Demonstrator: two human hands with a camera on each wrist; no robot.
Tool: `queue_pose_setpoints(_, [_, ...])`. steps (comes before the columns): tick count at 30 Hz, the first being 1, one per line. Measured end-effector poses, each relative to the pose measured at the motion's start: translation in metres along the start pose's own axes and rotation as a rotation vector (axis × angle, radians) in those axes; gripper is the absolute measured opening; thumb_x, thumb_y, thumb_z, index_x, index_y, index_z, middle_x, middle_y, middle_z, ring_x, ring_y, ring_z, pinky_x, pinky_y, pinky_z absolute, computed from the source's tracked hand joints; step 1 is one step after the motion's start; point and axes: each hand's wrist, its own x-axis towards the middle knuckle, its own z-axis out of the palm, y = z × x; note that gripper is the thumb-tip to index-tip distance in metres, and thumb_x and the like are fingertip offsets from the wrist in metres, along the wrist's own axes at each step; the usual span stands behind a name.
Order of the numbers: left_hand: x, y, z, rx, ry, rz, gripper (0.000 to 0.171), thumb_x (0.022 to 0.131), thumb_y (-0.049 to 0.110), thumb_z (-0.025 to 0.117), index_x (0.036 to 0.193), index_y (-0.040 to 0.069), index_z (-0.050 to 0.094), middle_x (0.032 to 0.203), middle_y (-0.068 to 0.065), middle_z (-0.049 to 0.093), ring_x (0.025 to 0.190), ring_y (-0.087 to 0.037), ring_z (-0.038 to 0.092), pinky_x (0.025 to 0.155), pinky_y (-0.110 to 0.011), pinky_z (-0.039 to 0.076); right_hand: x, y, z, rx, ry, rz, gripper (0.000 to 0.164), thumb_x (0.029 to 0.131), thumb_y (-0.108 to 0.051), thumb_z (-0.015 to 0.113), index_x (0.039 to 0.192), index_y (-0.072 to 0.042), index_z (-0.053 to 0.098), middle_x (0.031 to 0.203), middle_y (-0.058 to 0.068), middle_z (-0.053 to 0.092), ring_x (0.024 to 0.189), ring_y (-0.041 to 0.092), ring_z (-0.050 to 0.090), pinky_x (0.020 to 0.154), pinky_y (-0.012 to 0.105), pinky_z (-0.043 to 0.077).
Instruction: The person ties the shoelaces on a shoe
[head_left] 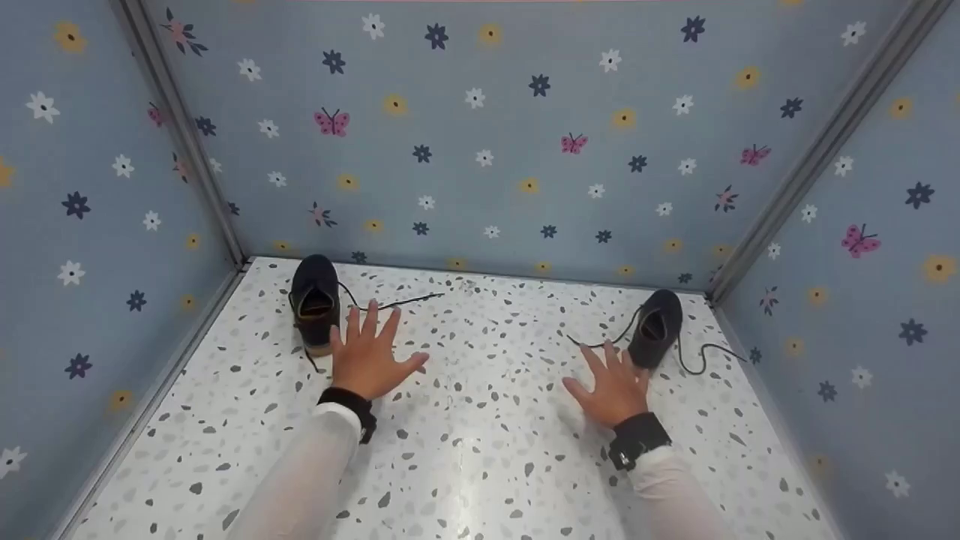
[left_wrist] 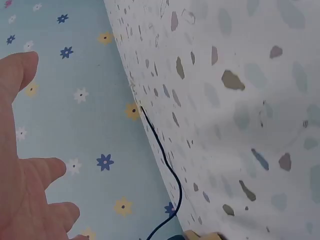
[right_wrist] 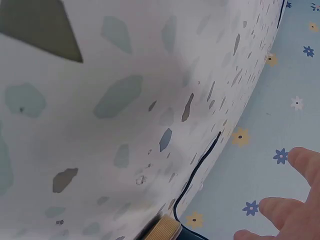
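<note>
Two dark shoes with loose laces stand far apart on the speckled white surface, toes toward the back panel. My left hand (head_left: 367, 362), fingers spread, is over the surface just right of and nearer than the left shoe (head_left: 315, 300); its fingertips overlap that shoe's lace (head_left: 405, 303). Fingers also spread, my right hand (head_left: 613, 386) is just in front of the right shoe (head_left: 657, 326), its fingers overlapping the heel in the head view. Neither hand holds anything. In the right wrist view the shoe's tan sole edge (right_wrist: 165, 229) and a dark lace (right_wrist: 192, 172) show.
Blue panels with flowers and butterflies enclose the surface at the back (head_left: 480, 135), left (head_left: 90, 247) and right (head_left: 862, 300). Grey metal posts stand at the left corner (head_left: 187, 142) and right corner (head_left: 810, 165). The right shoe's other lace (head_left: 705, 356) trails toward the right panel.
</note>
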Motion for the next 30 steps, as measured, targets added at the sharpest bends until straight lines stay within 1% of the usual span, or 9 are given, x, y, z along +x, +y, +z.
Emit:
queue_pose_setpoints(5, [0.009, -0.018, -0.013, 0.009, 0.032, -0.034, 0.099, 0.09, 0.077, 0.06, 0.166, 0.022, 0.028, 0.176, -0.02, 0.012, 0.162, -0.049, 0.004, 0.122, -0.078, 0.004, 0.002, 0.003, 0.0, 0.005, 0.003, 0.0, 0.079, 0.096, -0.067, 0.058, 0.161, -0.026, 0.041, 0.172, 0.021, 0.026, 0.157, 0.054, 0.021, 0.117, 0.084, 0.011])
queue_pose_setpoints(11, [0.02, -0.04, -0.024, 0.018, 0.03, -0.093, 0.099, 0.091, 0.072, 0.062, 0.167, 0.018, 0.027, 0.175, -0.023, 0.009, 0.161, -0.051, 0.003, 0.122, -0.079, 0.003, 0.0, 0.006, 0.002, 0.0, 0.0, 0.002, 0.079, 0.096, -0.068, 0.058, 0.161, -0.026, 0.041, 0.172, 0.021, 0.026, 0.157, 0.055, 0.021, 0.117, 0.084, 0.013])
queue_pose_setpoints(15, [0.026, -0.053, -0.03, 0.001, -0.003, -0.135, 0.1, 0.093, 0.07, 0.061, 0.167, 0.015, 0.023, 0.175, -0.025, 0.005, 0.16, -0.053, -0.001, 0.121, -0.08, 0.001, -0.002, 0.009, 0.004, -0.007, -0.013, 0.015, 0.079, 0.096, -0.068, 0.057, 0.162, -0.027, 0.04, 0.172, 0.021, 0.026, 0.158, 0.054, 0.02, 0.117, 0.084, 0.012])
queue_pose_setpoints(18, [0.031, -0.064, -0.032, -0.011, -0.025, -0.166, 0.101, 0.093, 0.069, 0.061, 0.167, 0.014, 0.021, 0.174, -0.027, 0.003, 0.16, -0.054, -0.002, 0.12, -0.081, 0.001, -0.003, 0.009, 0.005, -0.006, -0.014, 0.015, 0.078, 0.097, -0.068, 0.057, 0.161, -0.028, 0.04, 0.172, 0.021, 0.026, 0.157, 0.054, 0.02, 0.117, 0.084, 0.011])
queue_pose_setpoints(22, [0.039, -0.077, -0.032, -0.029, -0.049, -0.205, 0.102, 0.094, 0.069, 0.061, 0.167, 0.012, 0.02, 0.173, -0.029, 0.002, 0.159, -0.056, -0.003, 0.119, -0.082, 0.003, -0.002, 0.009, 0.005, -0.011, -0.004, 0.003, 0.077, 0.097, -0.066, 0.058, 0.161, -0.027, 0.041, 0.171, 0.022, 0.028, 0.157, 0.055, 0.022, 0.117, 0.084, 0.012])
queue_pose_setpoints(25, [0.044, -0.085, -0.031, -0.046, -0.089, -0.225, 0.101, 0.095, 0.067, 0.06, 0.167, 0.009, 0.019, 0.173, -0.029, 0.001, 0.159, -0.056, -0.004, 0.118, -0.083, 0.005, 0.0, 0.011, 0.006, -0.024, -0.009, -0.009, 0.078, 0.097, -0.067, 0.058, 0.161, -0.027, 0.041, 0.171, 0.021, 0.029, 0.157, 0.054, 0.022, 0.117, 0.084, 0.013])
queue_pose_setpoints(27, [0.047, -0.089, -0.029, -0.057, -0.124, -0.235, 0.099, 0.096, 0.064, 0.059, 0.166, 0.007, 0.02, 0.173, -0.03, 0.0, 0.159, -0.056, -0.004, 0.117, -0.084, 0.007, 0.002, 0.011, 0.007, -0.023, -0.01, -0.043, 0.078, 0.097, -0.066, 0.059, 0.161, -0.025, 0.041, 0.17, 0.021, 0.029, 0.157, 0.053, 0.024, 0.118, 0.082, 0.016])
queue_pose_setpoints(30, [0.05, -0.094, -0.028, -0.062, -0.185, -0.253, 0.092, 0.1, 0.057, 0.057, 0.164, 0.001, 0.024, 0.172, -0.031, 0.002, 0.158, -0.056, -0.004, 0.118, -0.083, 0.01, 0.004, 0.009, 0.005, 0.055, -0.033, -0.149, 0.076, 0.097, -0.06, 0.063, 0.16, -0.022, 0.043, 0.17, 0.021, 0.031, 0.157, 0.049, 0.028, 0.122, 0.074, 0.023])
